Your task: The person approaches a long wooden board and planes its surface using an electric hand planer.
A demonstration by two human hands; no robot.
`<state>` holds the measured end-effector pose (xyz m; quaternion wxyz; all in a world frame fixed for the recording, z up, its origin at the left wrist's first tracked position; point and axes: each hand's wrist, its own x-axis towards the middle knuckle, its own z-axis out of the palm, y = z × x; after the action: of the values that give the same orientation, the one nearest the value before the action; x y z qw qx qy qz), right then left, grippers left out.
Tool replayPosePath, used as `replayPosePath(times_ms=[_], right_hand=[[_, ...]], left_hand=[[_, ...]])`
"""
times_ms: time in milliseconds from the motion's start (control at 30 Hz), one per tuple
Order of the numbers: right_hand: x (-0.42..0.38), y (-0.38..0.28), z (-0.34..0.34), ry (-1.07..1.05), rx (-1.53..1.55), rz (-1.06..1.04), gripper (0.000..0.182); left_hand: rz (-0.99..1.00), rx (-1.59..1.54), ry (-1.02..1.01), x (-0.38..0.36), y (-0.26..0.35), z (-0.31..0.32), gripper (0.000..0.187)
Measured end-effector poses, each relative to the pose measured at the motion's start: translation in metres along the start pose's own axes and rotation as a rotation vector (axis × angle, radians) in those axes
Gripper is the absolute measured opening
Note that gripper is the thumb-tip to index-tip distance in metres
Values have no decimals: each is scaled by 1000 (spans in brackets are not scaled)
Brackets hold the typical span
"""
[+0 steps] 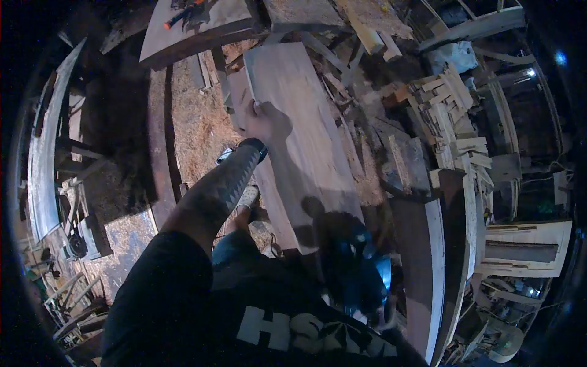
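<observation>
My left hand [262, 120], with a dark band on its wrist, reaches forward over a long wooden board [306, 122]. Its fingers are bent around the board's left edge, and the thumb side rests by that edge. A second strip of wood [278, 202] shows along the left side of the board. Shadows of the arm and head fall across the wood. At the board's near end is a dark shape [351, 263] with bluish reflections, too dim to name. My right hand does not show.
Sawdust [199, 122] covers the floor left of the board. A thick slab [202, 30] lies at the far end, with an orange-tipped tool [177, 17] on it. Stacked offcuts [449, 98] and a long dark beam [416, 257] stand to the right. A pale plank [49, 153] leans far left.
</observation>
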<state>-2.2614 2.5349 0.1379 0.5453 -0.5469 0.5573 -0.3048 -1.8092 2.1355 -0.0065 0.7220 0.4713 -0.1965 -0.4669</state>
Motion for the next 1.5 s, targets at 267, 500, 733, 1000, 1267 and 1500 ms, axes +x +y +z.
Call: replayPosePath(times_ms=[267,500,733,1000,1267,1500], right_hand=[[275,-112,114,151,17,-18,25],[532,-212,193,90,-179,-174,54],[714,-218,230,87,-468,-621,57],[573,-172,176,196,-494,-723,49],[124,-61,50,15,-4,96,50],[-231,56,-9,192,86,161,62]], left_hand=[[108,901,122,17,-25,-44,41],[340,1056,-60,-19,6,-227,45],[7,1407,-88,-54,-2,-372,37],[548,1753,-478,28,62,-277,49],[554,1094,-601,1,-32,-152,36],[582,1577,-284,-33,-112,-88,43]])
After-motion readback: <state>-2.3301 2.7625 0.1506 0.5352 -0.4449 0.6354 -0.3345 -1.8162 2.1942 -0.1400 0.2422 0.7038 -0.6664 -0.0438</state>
